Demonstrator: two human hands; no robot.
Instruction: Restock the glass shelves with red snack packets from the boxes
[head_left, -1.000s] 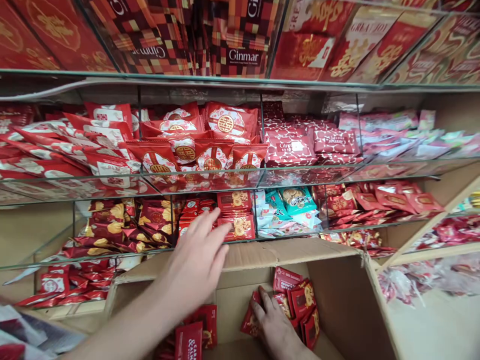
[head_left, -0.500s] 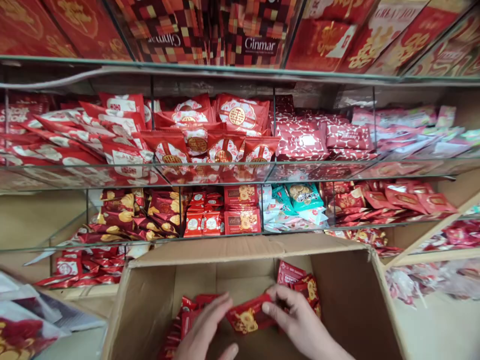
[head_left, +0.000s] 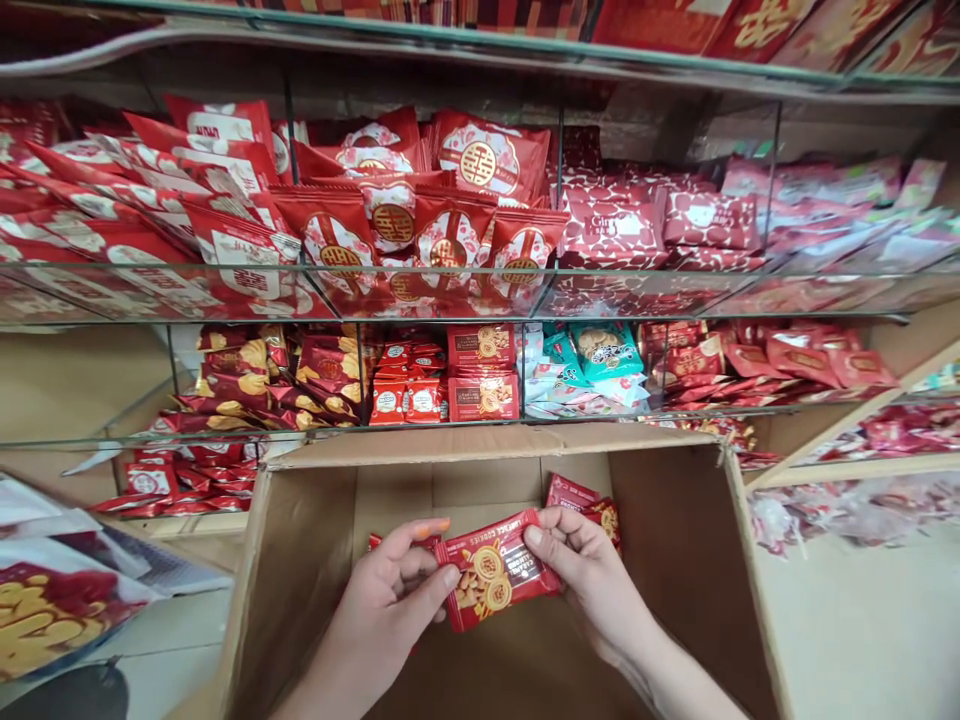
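A red cookie packet [head_left: 491,572], printed with round cookies and nuts, is held up over the open cardboard box [head_left: 682,560]. My left hand [head_left: 401,590] pinches its left end between thumb and fingers. At its right end my right hand [head_left: 581,555] grips it, thumb on the front. The packet's lettering appears upside down. Behind my right hand, more red packets [head_left: 574,492] lie in the box against its back wall. Others are mostly hidden behind my left hand.
Glass shelves [head_left: 420,308] with dividers hold red, maroon, teal and pink packets beyond the box. Red packets [head_left: 180,475] lie on a low shelf at left. A large clear bag [head_left: 60,610] with yellow-and-red contents is at lower left; wrapped bundles [head_left: 847,505] are at right.
My left hand has closed on the packet's left end. The packet is raised and its printed face now shows fully. The view has tilted down, so the shelves sit higher in it.
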